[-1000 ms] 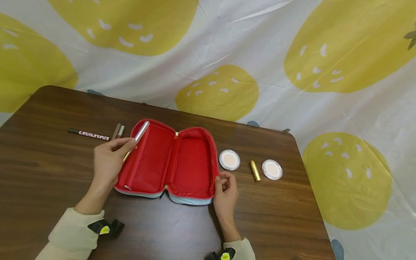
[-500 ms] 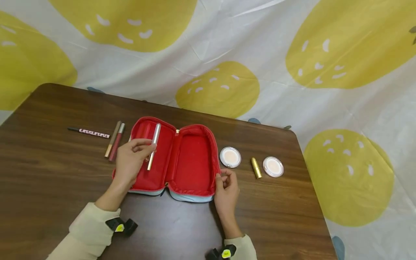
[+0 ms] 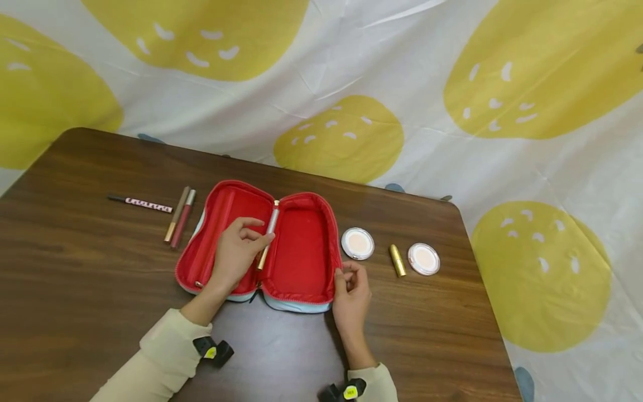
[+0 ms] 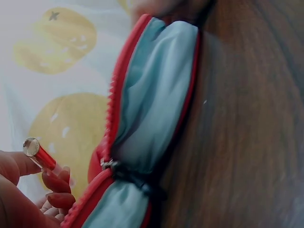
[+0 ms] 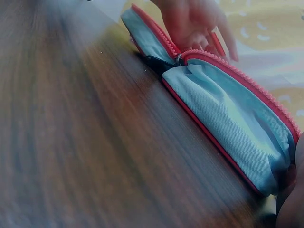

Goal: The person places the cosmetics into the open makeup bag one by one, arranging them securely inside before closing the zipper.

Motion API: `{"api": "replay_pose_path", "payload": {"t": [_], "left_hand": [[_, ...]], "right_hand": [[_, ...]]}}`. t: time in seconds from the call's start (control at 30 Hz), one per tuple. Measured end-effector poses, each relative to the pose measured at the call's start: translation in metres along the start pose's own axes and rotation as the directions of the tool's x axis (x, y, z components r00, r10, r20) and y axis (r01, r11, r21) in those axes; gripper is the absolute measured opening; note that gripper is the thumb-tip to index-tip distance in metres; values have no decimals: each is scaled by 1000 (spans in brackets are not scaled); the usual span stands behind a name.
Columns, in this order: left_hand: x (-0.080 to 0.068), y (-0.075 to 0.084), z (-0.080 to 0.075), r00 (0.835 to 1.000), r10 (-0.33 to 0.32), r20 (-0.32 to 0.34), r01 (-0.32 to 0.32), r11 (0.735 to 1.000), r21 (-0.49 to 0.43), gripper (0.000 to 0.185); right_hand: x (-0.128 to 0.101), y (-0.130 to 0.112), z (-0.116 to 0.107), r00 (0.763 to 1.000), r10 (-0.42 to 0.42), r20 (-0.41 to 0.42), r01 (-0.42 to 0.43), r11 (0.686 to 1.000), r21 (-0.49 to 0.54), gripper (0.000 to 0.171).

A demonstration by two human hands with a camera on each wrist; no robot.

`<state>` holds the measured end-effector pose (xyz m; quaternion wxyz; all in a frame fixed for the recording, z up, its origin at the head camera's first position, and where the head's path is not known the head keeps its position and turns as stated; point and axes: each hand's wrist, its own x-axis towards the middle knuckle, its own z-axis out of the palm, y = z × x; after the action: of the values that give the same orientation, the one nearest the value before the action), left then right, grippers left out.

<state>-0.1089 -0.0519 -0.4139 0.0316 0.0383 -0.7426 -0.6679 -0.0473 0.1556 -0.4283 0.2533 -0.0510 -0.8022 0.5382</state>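
Rightward since a second ago, my left hand pinches the silver tube over the open red pouch's spine, my right hand pinching its three-o'clock rim; next, lowering it inside.

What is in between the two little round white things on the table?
A small gold tube lies between the two round compacts, touching neither. The head view shows it.
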Motion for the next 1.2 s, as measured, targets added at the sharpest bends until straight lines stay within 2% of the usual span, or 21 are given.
{"api": "replay_pose_path", "payload": {"t": [0.23, 0.63, 0.87, 1.03, 1.2], "left_hand": [[-1, -2, 13, 997, 76, 10, -77, 992, 103, 34], [-5, -4, 24, 987, 147, 71, -154, 983, 105, 41], [-3, -1, 27, 980, 168, 109, -186, 964, 188, 40], [-2, 2, 28, 980, 164, 110, -187, 949, 255, 39], [-5, 5, 27, 979, 136, 151, -179, 927, 329, 38]], "right_hand": [[0, 2, -1, 1000, 1, 4, -1, 1000, -1, 13], [1, 2, 0, 1000, -1, 9, 1, 1000, 3, 12], [1, 3, -1, 1000, 0, 5, 0, 1000, 13, 13], [3, 23, 2, 1000, 4, -2, -4, 1000, 10, 13], [2, 39, 2, 1000, -4, 0, 4, 1000, 19, 13]]}}
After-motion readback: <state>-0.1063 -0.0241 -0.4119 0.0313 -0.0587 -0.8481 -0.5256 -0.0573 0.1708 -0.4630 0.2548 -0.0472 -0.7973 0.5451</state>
